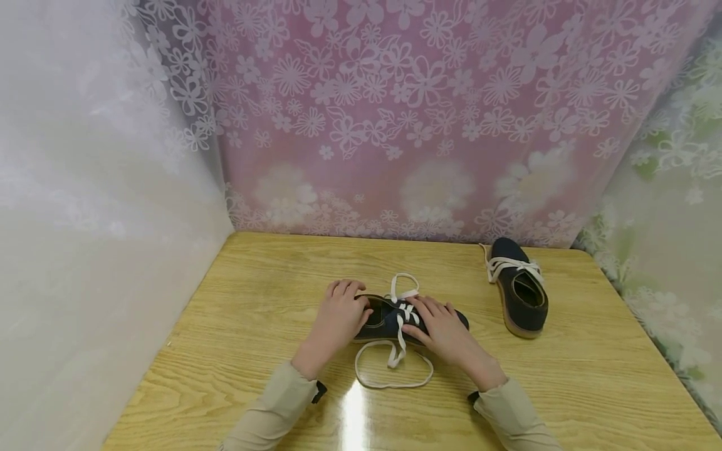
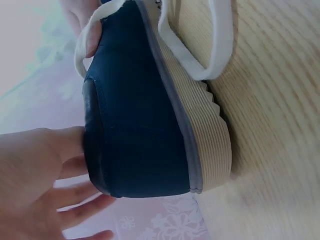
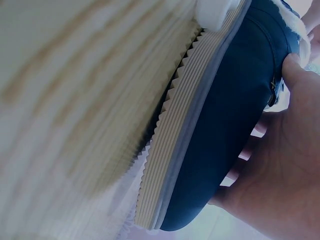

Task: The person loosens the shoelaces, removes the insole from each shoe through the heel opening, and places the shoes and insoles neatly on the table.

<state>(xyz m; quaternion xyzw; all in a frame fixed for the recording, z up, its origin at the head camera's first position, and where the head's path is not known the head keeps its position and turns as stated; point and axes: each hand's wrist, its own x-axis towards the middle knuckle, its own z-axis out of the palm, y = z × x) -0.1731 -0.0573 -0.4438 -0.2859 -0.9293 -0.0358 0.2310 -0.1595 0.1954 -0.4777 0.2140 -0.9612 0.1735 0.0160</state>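
A dark navy shoe point(image 1: 387, 324) with white laces and a ribbed tan sole sits on the wooden table, its toe to the right. My left hand point(image 1: 338, 313) is over the heel end; its thumb reaches past the collar into the opening while the other fingers extend loosely beyond the heel point(image 2: 145, 165). With my right hand point(image 1: 448, 332) I hold the front part, thumb beside the lacing and fingers over the far side of the upper point(image 3: 220, 125). One long lace end point(image 1: 395, 386) loops on the table toward me; another loop point(image 1: 405, 275) lies beyond the shoe.
A second navy shoe point(image 1: 527, 313), its white laces point(image 1: 513, 266) drawn across it, stands farther back at the right. The wooden table point(image 1: 271, 275) ends at a pink floral curtain point(image 1: 383, 125) behind, with pale sheets hanging at both sides.
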